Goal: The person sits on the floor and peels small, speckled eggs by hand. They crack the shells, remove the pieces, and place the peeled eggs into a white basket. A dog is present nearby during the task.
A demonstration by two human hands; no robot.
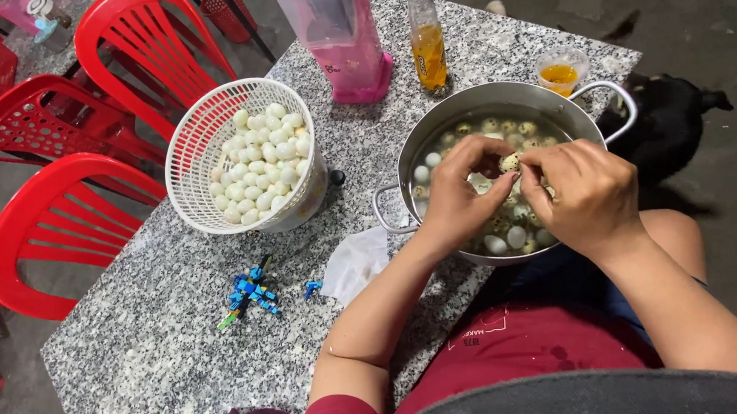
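Step in hand: peeling a small speckled quail egg [510, 162]; this looks like the middle of a long batch job, judging by how much is done and how much is left.
Left hand [460, 194]: fingers curled, thumb and fingertips pinching the egg from its left side, held just above the steel pot [432, 133].
Right hand [585, 192]: fingers bunched, tips meeting the left hand's at the egg and picking at its shell; both hands are pressed together around it.
Egg's place: between the fingertips of the two hands, over the middle of the pot, not touching the water.
Pot: two-handled, at the surface's edge nearest the person, holding water, unpeeled speckled eggs [517, 128] and a few pale ones [421, 174].
White basket [196, 141]: well left of the pot, tilted toward the person, heaped with peeled white eggs [257, 163].
Near the pot: a white tissue [355, 263] just to its lower left; a small cup of orange drink [561, 71] and a bottle of orange drink [427, 37] beyond its far rim; a pink pitcher [337, 34] further left of the bottle.
Further off: a blue toy [251, 294] on the granite surface [156, 356] left of the tissue; red plastic chairs [54, 222] beyond the basket; a black animal [670, 124] on the floor right of the pot.
Next move calls for: a light pinch, I judge, so the shell lifts without tearing the soft white, then a reach left across to the basket.
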